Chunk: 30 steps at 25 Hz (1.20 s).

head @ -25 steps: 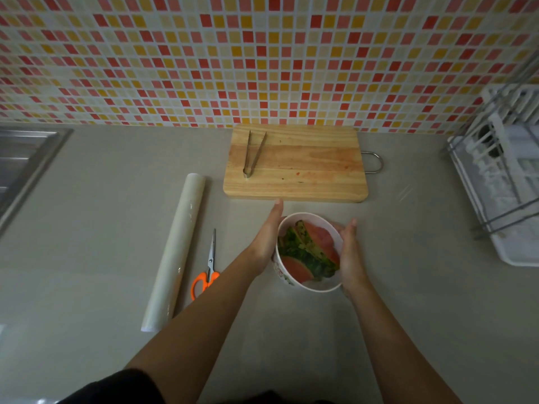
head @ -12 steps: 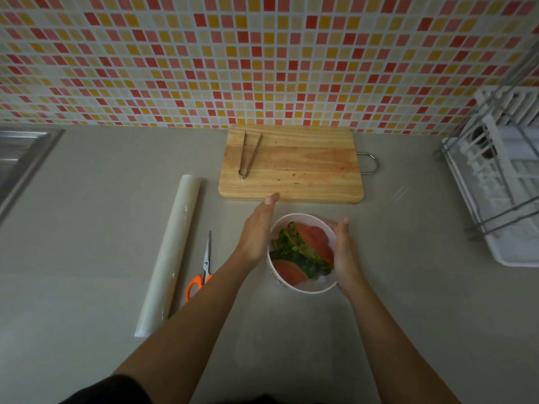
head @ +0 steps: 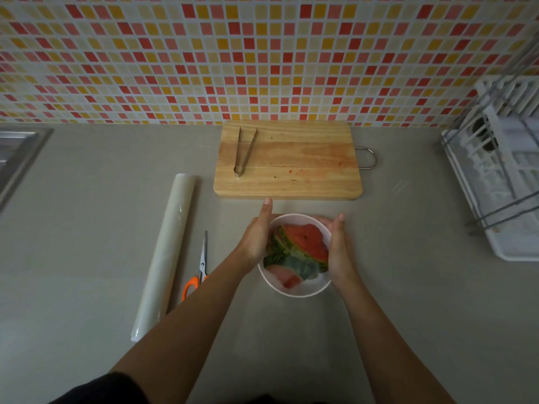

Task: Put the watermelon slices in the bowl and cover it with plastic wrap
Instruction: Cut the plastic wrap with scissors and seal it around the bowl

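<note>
A white bowl (head: 294, 290) stands on the grey counter in front of the cutting board. Red and green watermelon slices (head: 303, 246) lie inside it under a hazy film of plastic wrap. My left hand (head: 258, 237) presses flat against the bowl's left side, fingers pointing away from me. On the opposite side my right hand (head: 338, 252) cups the bowl's right wall. The roll of plastic wrap (head: 166, 255) lies lengthwise on the counter to the left.
Orange-handled scissors (head: 201, 263) lie between the roll and my left arm. Behind the bowl, a wooden cutting board (head: 291, 164) carries metal tongs (head: 243, 150). A white dish rack (head: 501, 182) fills the right edge, a steel sink (head: 14, 153) the far left.
Both hands have slid a little along the bowl's sides, staying pressed against it. The bowl has kept its place.
</note>
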Motion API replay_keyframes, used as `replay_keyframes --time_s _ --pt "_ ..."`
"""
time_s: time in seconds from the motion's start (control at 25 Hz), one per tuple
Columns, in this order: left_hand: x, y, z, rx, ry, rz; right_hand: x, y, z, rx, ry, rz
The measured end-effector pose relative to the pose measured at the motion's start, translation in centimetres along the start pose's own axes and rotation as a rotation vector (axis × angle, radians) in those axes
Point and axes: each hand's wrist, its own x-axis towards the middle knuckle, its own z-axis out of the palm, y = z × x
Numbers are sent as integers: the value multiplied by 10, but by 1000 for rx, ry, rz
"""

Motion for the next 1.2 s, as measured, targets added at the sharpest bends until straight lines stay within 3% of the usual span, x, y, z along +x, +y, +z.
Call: replay_keyframes --time_s 0.2,0.32,0.52,0.56,0.72,0.88,1.0,1.2 --pt "-3 -2 4 153 212 -79 2 0 1 67 -11 14" --pt "-5 2 11 128 317 -151 1 0 1 134 9 37" --pt "-13 5 9 -334 162 -278 3 0 -1 156 -27 65" --pt "-13 3 8 -393 191 -270 3 -2 -1 154 -47 73" --pt "-10 -17 5 -552 736 -183 6 -9 2 149 -73 100" --pt "-16 -21 -1 -617 950 8 -1 -11 9 201 2 63" --pt "-35 -28 5 -504 946 -48 -7 0 13 296 101 41" --pt "-50 -46 8 -394 573 29 -12 9 12 338 97 38"
